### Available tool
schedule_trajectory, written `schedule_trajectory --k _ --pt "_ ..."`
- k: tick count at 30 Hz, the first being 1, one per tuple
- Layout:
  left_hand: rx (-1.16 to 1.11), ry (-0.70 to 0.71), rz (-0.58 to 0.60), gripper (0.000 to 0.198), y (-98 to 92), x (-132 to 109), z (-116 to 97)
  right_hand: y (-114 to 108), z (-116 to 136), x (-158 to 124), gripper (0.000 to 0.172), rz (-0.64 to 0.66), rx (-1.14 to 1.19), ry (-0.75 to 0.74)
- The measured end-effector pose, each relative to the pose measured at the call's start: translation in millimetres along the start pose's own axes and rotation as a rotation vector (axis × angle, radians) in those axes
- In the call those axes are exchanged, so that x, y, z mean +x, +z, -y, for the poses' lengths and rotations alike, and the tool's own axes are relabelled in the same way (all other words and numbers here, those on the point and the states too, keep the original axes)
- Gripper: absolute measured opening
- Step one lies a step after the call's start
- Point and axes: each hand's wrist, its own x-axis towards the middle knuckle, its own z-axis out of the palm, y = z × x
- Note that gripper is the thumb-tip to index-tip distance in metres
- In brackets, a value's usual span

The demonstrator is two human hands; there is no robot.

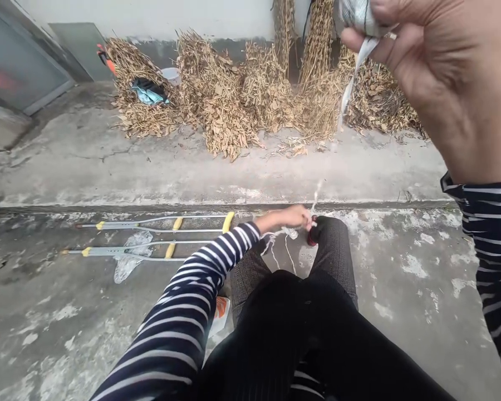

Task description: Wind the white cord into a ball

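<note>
My right hand (438, 72) is raised close to the camera at the upper right, its fingers closed round a whitish woven bundle (361, 16). A white strip (353, 83) hangs down from that bundle. Low between my knees, my left hand (297, 216) pinches a white cord (316, 197), which runs up from the fingers and blurs out of sight. Beside and below the left hand lies a loose tangle of white string (290, 234), with thin ends trailing down between my legs.
Dry plant bundles (217, 94) lean along the wall, with a blue and black cloth (150, 92) on the left one. Two crutches (142, 250) and a clear plastic bag (129, 264) lie at left. A concrete step edge (379, 205) crosses ahead.
</note>
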Motion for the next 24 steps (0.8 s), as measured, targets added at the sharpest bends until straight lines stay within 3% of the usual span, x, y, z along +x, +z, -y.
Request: schedule_trajectory --k 2,4,5,8,11,14,16,18,21,24 --pt "-0.040 -0.076 0.126 0.013 11.7 -21.9 23.1 -11.4 -11.3 6.7 0.048 0.011 -0.135 -0.117" --pt "-0.048 -0.176 0.119 0.012 -2.4 -43.0 38.9 -26.5 -27.0 14.1 0.055 0.068 -0.179 -0.152" --pt "-0.032 -0.218 0.034 0.012 -16.0 -50.8 43.6 -33.1 -35.2 16.2 0.056 0.082 -0.170 -0.117" --pt "0.049 -0.262 -0.369 0.010 -60.4 -59.4 44.6 -43.4 -59.4 14.0 0.056 0.099 -0.138 0.034" --pt "0.049 -0.209 -0.632 0.016 -76.1 -50.6 27.2 -42.6 -87.2 6.1 0.062 0.067 -0.082 0.140" --pt "-0.184 0.038 -0.739 0.033 -53.3 -38.3 -5.4 -42.6 -122.4 2.4 0.063 0.113 -0.035 0.156" --pt "-0.366 0.247 -0.709 0.038 -28.9 -34.0 -31.8 -45.6 -146.5 3.0 0.062 0.162 -0.043 0.150" --pt "-0.497 0.367 -0.684 0.039 -7.1 -33.4 -56.4 -49.2 -166.8 4.3 0.062 0.202 -0.066 0.148" --pt "-0.600 0.424 -0.718 0.036 12.1 -34.8 -79.0 -51.7 -186.0 5.0 0.064 0.225 -0.074 0.149" --pt "-0.598 0.373 -0.735 0.037 16.9 -35.5 -76.2 -53.4 -195.3 5.2 0.066 0.197 -0.073 0.138"
